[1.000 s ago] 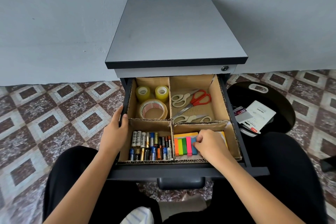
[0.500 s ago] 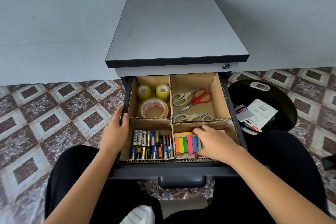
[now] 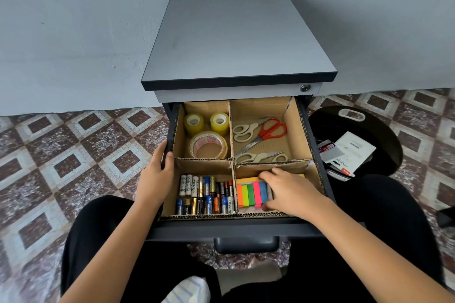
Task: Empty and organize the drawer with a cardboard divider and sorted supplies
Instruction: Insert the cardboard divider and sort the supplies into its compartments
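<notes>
Drawer (image 3: 221, 227) with Heybright batteries (image 3: 206, 194), left grip (image 3: 157, 174) clasping its side wall, right grip (image 3: 288, 189) curled round coloured sticky notes (image 3: 251, 194)

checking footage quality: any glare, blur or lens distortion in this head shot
Head view: soft even light, no harsh glare; wide-angle stretching toward the frame edges; drawer contents sharp, print on batteries partly legible, sticky notes not blown out; bottom edge near the striped cloth soft.

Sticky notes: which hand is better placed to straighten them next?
Right, probably: the right hand holds the sticky notes in the near-right compartment, while the left hand grips the left edge of the drawer.
</notes>
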Motion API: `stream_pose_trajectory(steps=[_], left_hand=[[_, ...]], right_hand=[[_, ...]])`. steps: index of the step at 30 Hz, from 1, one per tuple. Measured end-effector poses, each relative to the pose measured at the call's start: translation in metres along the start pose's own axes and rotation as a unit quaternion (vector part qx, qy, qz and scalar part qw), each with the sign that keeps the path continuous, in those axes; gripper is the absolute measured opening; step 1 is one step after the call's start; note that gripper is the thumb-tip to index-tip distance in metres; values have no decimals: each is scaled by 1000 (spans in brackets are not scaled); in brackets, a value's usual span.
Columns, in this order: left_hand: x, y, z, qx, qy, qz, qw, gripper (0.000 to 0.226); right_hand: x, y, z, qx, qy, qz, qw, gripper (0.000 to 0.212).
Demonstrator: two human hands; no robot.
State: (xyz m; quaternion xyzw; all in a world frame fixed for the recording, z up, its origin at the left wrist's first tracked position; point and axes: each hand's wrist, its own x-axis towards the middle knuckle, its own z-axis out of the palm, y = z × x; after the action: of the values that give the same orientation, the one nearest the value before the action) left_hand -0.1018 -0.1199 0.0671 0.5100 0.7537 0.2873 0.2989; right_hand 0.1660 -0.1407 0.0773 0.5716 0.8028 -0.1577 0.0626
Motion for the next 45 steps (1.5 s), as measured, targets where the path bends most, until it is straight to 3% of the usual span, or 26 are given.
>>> stream_pose_trajectory(steps=[16,22,25,28,30,32,34,35,38,45], left_hand=[[-2,4,-1,-5,2,-3,1000,44],[-4,6,-2,7,7,7,1000,46],[-3,3,-3,110,68,80,988,47],[-10,5,-4,218,90,218,947,39],[-23,19,-11,230,20,296,927,38],[-38,34,-22,234,-167,324,901,62],[-51,42,-30,279,-352,277,849,80],[-56,42,-33,318,-393,261,823,82],[-61,38,-34,397,-417,254,777,80],[-49,34,-29,410,-392,307,765,65]], right_hand=[[3,-2,1,-34,22,-21,999,51],[1,0,0,-17,17,-10,1000,60],[-8,2,-6,17,19,1,1000,62],[-20,5,-15,71,17,-3,997,50],[-27,9,-20,118,12,-3,993,44],[-35,12,-29,148,-18,-19,989,47],[-45,12,-38,155,-98,-37,982,56],[-50,11,-41,146,-137,-41,979,61],[-58,7,-40,68,-179,-51,980,72],[-63,7,-35,2,-105,-63,992,59]])
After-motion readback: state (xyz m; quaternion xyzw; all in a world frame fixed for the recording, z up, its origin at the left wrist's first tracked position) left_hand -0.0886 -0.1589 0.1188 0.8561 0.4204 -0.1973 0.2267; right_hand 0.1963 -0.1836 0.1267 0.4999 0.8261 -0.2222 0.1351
